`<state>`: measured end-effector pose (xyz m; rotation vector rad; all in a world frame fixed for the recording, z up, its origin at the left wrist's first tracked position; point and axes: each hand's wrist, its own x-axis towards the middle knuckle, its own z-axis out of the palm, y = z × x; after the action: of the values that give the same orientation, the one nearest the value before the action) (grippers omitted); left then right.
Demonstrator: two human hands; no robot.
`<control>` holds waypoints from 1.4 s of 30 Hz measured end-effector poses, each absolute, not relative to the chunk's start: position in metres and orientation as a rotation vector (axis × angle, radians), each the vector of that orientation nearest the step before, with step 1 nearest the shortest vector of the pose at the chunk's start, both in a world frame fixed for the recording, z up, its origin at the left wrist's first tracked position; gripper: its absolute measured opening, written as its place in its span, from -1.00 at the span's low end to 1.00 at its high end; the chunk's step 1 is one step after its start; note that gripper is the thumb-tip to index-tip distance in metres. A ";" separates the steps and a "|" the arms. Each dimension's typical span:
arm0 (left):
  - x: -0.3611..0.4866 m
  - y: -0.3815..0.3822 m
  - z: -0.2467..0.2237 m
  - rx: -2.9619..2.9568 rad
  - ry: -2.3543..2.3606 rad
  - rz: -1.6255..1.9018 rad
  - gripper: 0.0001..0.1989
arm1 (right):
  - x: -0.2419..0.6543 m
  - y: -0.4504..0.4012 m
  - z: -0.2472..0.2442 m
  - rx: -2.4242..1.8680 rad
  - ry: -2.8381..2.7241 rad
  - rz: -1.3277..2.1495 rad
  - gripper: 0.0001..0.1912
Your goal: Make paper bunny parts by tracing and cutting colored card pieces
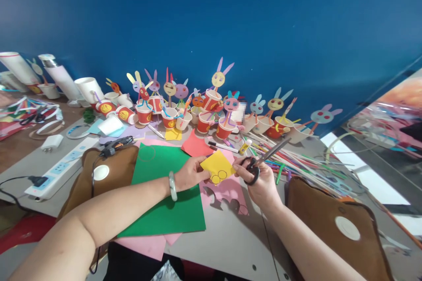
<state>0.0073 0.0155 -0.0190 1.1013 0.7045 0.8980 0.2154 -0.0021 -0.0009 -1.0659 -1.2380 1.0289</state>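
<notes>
A piece of yellow paper (218,163) with several drawn circles near its lower edge is pinched at its left side by my left hand (191,174). My right hand (263,184) has its fingers around the black handles of a pair of scissors (272,151), whose blades point up and right, away from the paper. Its fingertips also touch the right edge of the yellow paper. Under my left wrist lies a large green sheet (161,215). Below the yellow paper is a pink sheet (227,191) with rounded cut-outs along its edge.
Paper cups with rabbit-face figures (231,104) line the blue wall. Colourful sticks (306,162) lie at right, near a glue stick (245,146) and a black marker (223,146). Brown cushions (329,224) flank the work area. A power strip (62,167) sits at left.
</notes>
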 end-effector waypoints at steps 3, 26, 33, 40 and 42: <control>0.007 0.016 -0.018 1.094 0.678 0.906 -0.65 | 0.218 -0.002 -0.002 -1.089 -1.227 0.998 -0.71; 0.002 0.012 -0.011 1.220 0.657 0.809 -0.65 | 0.212 -0.001 0.005 -1.206 -1.353 1.117 -0.57; 0.004 0.017 -0.013 1.202 0.783 0.897 -0.75 | 0.207 -0.002 0.005 -1.165 -1.287 1.052 -0.59; 0.008 0.013 -0.015 1.187 0.770 0.847 -0.62 | 0.203 -0.004 0.006 -1.158 -1.209 1.019 -0.63; 0.009 0.012 -0.016 1.180 0.780 0.842 -0.61 | 0.203 -0.005 0.006 -1.167 -1.220 1.005 -0.63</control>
<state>0.0085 0.0125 -0.0163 1.1804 0.7803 0.8422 0.2027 -0.0048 0.0058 -1.1674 -1.2197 1.0046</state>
